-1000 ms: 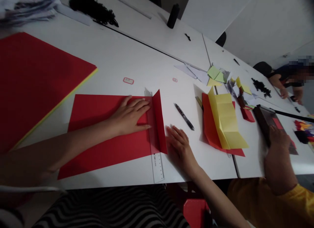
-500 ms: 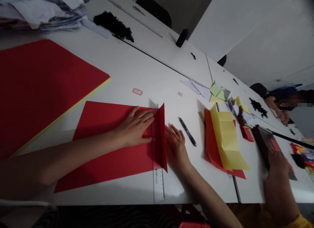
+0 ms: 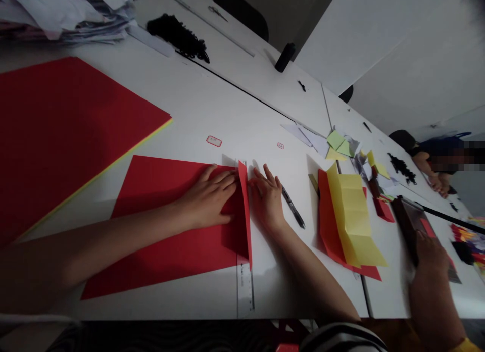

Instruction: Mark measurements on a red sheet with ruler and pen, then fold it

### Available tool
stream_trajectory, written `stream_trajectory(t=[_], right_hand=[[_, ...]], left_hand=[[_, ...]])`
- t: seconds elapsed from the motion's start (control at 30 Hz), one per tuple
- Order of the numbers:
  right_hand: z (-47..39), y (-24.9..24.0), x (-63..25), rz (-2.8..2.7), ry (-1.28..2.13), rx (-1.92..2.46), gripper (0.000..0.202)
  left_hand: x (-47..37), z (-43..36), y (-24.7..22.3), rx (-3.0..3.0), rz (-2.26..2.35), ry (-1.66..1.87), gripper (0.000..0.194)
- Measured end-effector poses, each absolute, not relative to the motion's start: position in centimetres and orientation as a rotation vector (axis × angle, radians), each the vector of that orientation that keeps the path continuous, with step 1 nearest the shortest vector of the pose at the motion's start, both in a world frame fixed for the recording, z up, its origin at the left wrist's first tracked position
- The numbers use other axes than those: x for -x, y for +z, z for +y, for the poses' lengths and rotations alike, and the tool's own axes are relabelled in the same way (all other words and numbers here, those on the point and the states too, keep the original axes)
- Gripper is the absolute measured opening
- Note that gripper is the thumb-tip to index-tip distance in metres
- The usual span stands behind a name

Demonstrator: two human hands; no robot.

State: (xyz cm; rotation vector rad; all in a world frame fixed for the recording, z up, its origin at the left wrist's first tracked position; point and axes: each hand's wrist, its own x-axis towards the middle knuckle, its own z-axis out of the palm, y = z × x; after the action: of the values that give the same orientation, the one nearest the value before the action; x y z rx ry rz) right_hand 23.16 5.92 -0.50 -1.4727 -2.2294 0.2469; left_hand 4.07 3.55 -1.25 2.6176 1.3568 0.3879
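A sheet of red paper [image 3: 151, 185] lies in front of me, its right edge bent up into a standing flap [image 3: 245, 215]. Beneath that flap a clear ruler [image 3: 245, 291] runs across the sheet and sticks out toward the table's front edge. My left hand [image 3: 212, 200] rests on the paper with fingers spread, their tips by the foot of the flap, pressing down. On the flap's other side is my right hand [image 3: 269, 200], fingers apart and holding nothing; whether its fingertips touch the paper I cannot tell. A dark pen [image 3: 292, 206] lies just right of it.
Large red sheets [image 3: 56, 130] with a yellow edge lie at left. Folded yellow paper [image 3: 350, 215] stands on red paper at right, near a co-worker's hand [image 3: 430, 251]. Black cord [image 3: 178, 36], a black spool [image 3: 285, 57] and paper scraps [image 3: 341, 142] are farther back.
The standing flap has tipped left, toward my left hand. My right hand has shifted slightly up and its fingers have spread. My left hand stays put on the sheet.
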Motion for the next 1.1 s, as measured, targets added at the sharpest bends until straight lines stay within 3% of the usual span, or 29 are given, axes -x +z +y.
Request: stream_trajectory(t=[0.43, 0.6, 0.77, 1.1], right_hand=[[10.4, -0.8, -21.4, -2.108, 0.320, 1.522, 0.025], [8.7, -0.8, -23.5, -2.126, 0.427, 1.425, 0.035], [5.4, -0.5, -24.2, -2.237, 0.406, 1.340, 0.039], [5.0, -0.9, -22.5, -2.303, 0.218, 1.565, 0.042]], left_hand=[[-3.9, 4.0, -1.6, -2.621, 1.336, 0.508, 0.069], [-3.8, 3.9, -1.4, -2.588, 1.305, 0.540, 0.070], [-3.8, 3.9, -1.6, -2.570, 1.287, 0.576, 0.066], [-3.8, 3.9, -1.6, -2.582, 1.279, 0.558, 0.064]])
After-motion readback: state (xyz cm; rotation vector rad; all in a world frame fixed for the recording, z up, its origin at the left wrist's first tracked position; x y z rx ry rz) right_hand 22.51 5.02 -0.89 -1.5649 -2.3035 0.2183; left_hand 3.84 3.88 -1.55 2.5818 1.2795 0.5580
